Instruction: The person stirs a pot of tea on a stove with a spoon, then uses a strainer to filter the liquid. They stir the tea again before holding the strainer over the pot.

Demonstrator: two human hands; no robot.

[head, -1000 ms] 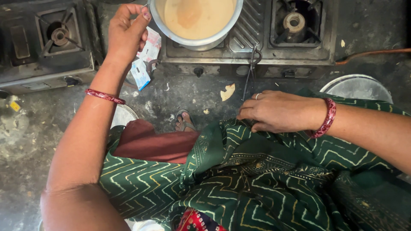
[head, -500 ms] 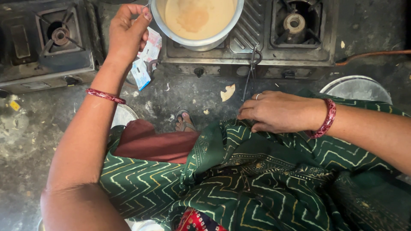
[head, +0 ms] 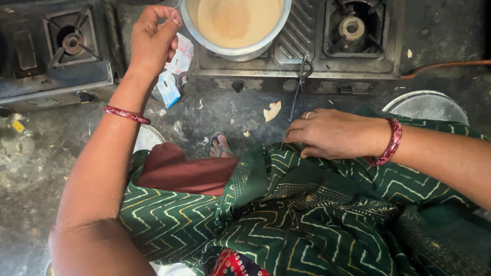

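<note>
We see green zigzag cloth (head: 307, 220) filling the lower view, draped over the lap. Above it a two-burner stove (head: 358, 71) sits on the floor, and the steel pot (head: 232, 50) stands on its left burner, nearly full of pale brown liquid (head: 235, 20).

The step in hand, we judge, is steadying the pot. The left hand (head: 151, 43) is clenched at its rim, thumb and fingers pinched shut. With the pot so full, any move calls for a level, firm hold.

The right hand (head: 332, 133) rests on the cloth with fingers curled; we cannot tell if they grip a fold. Metal tongs (head: 299, 87) hang from the stove's front edge, and a small packet (head: 171, 82) shows under the left hand.
</note>
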